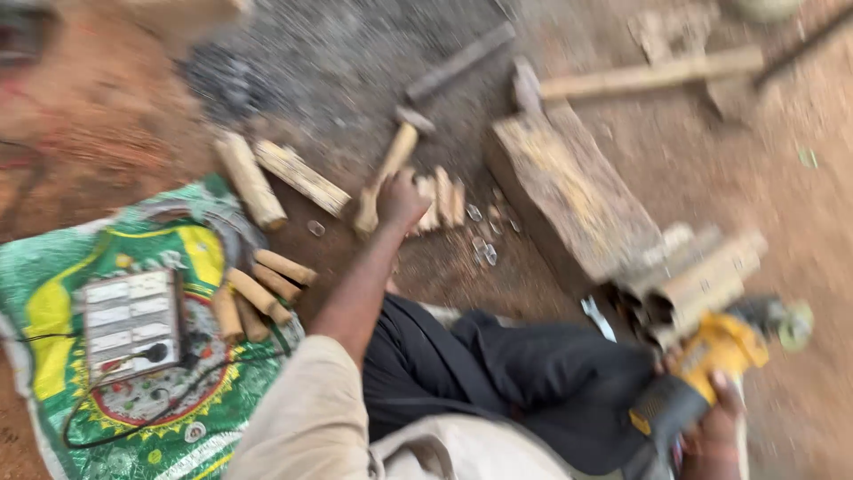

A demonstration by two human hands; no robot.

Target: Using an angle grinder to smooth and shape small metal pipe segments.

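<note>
On the far left we see a green and yellow sack (53,293) spread flat on the red dirt. A white power strip (129,324) lies on the sack, and a black cord (133,427) loops from it across the near part of the sack. Just to the right, a few short wooden sticks (258,293) lie on the edge of the sack. Farther away, two bigger wood pieces (275,178) lie side by side on the ground.

In the middle, our left hand (402,200) reaches far out. It is closed like a fist by the handle of a wooden hammer (391,164). The picture is blurry, so we cannot tell if the hand really holds the handle or only touches it. The hammer lies on the ground with its head pointing far away. Small wood blocks (444,200) sit just to the right of the hand, and small shiny bits (484,244) lie near them.

Further right is a big flat wooden block (569,191). Past its near end, some short brown pipes (702,280) lie together.

At the near right, our right hand (715,431) is wrapped tight around the black handle of a yellow grinder (711,356). The grinder points up and to the right, close to the pipes.
</note>
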